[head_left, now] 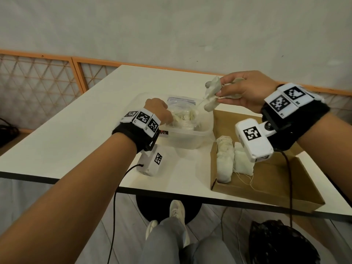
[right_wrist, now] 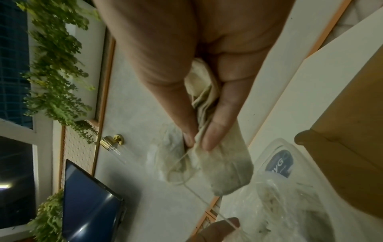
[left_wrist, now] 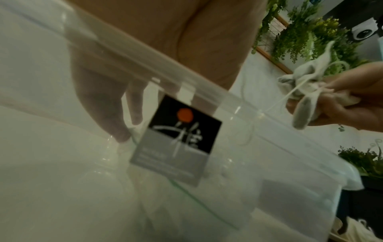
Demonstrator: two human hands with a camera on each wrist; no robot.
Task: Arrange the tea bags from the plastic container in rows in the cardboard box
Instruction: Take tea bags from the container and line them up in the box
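My left hand (head_left: 161, 112) reaches down into the clear plastic container (head_left: 202, 139), its fingertips (left_wrist: 122, 134) closing on a tea bag in the pile of tea bags (head_left: 185, 118). My right hand (head_left: 240, 90) is raised above the container's far right corner and pinches a bunch of pale tea bags (head_left: 210, 96) between thumb and fingers (right_wrist: 215, 135). A thin string (right_wrist: 204, 202) runs taut from that bunch down to my left hand. The cardboard box (head_left: 276, 180) lies to the right, with two rows of tea bags (head_left: 225, 158) along its left side.
The container carries a black and grey label (left_wrist: 178, 137) on its near wall. The box overhangs the near edge of the white table (head_left: 85, 141). A wooden lattice screen (head_left: 38, 80) stands behind the table. My legs and a dark bag (head_left: 280, 244) are below it.
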